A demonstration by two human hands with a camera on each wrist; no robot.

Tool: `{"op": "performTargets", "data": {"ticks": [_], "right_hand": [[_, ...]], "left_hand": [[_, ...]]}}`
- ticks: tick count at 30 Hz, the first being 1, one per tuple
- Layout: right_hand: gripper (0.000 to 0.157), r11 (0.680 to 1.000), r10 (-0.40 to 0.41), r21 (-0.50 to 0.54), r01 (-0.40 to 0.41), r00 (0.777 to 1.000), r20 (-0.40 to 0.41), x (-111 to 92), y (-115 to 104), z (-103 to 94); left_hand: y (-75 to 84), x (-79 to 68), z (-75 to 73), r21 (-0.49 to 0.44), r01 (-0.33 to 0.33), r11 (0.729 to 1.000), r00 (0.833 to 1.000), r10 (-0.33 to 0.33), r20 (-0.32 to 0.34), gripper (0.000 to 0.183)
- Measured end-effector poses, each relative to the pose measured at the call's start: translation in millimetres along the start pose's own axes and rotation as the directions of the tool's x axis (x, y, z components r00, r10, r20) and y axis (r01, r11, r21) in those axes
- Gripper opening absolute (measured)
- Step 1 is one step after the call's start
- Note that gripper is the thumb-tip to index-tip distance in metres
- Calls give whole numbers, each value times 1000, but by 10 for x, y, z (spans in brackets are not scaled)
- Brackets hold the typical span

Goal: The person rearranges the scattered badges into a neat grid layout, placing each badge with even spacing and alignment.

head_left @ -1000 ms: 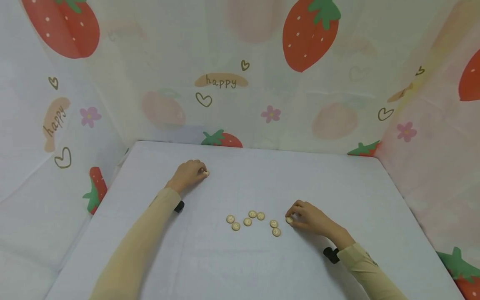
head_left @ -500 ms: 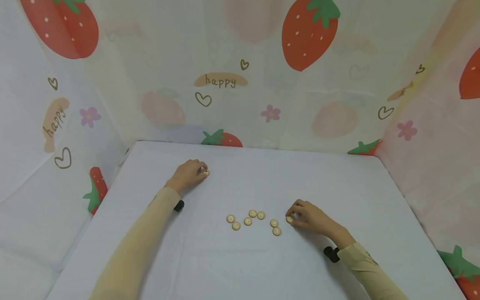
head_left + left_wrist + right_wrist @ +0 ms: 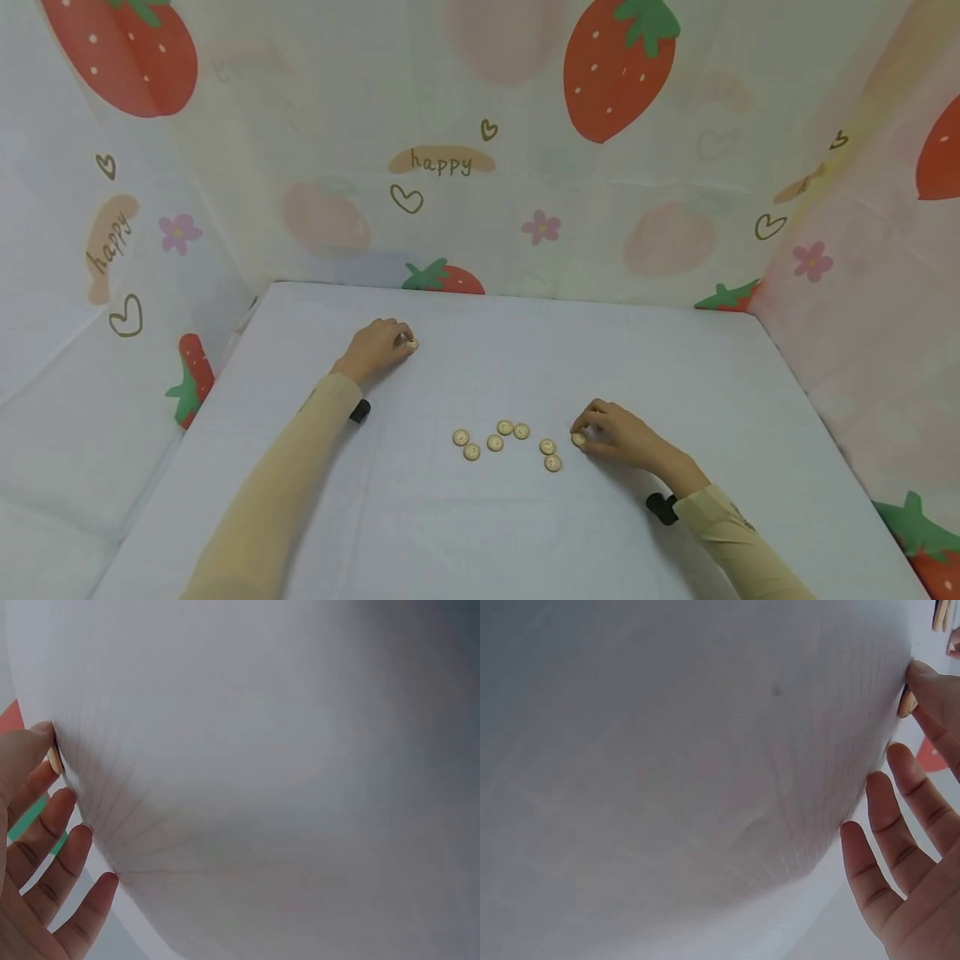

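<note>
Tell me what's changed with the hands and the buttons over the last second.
Nothing visibly changed: nothing was picked up, let go or clearly moved. The left hand still pinches one button toward the far side of the white table, the right hand still holds another button between its fingers, and the seven loose buttons lie where they were.

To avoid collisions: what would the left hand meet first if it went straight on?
Ahead of the left hand, the way over the flat white table looks free until the strawberry-printed fabric backdrop; depth is unclear.
</note>
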State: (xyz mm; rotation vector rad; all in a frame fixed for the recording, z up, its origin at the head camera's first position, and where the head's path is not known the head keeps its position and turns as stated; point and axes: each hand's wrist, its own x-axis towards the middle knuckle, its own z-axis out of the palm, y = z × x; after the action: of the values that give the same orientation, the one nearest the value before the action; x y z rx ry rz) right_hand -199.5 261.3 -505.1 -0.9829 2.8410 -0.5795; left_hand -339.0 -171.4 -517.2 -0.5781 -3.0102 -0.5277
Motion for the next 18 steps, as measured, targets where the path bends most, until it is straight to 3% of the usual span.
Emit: {"op": "performTargets", "data": {"ticks": [12, 18], "right_hand": [[17, 1000, -3, -6, 3, 1000, 13, 2, -2, -5], [18, 1000, -7, -6, 7, 1000, 8, 3, -15, -12]], "left_hand": [[-7, -2, -10, -7, 14, 1000, 1000, -14, 22, 30], [24, -44, -85, 22, -14, 1000, 999, 13, 32, 33]]}}
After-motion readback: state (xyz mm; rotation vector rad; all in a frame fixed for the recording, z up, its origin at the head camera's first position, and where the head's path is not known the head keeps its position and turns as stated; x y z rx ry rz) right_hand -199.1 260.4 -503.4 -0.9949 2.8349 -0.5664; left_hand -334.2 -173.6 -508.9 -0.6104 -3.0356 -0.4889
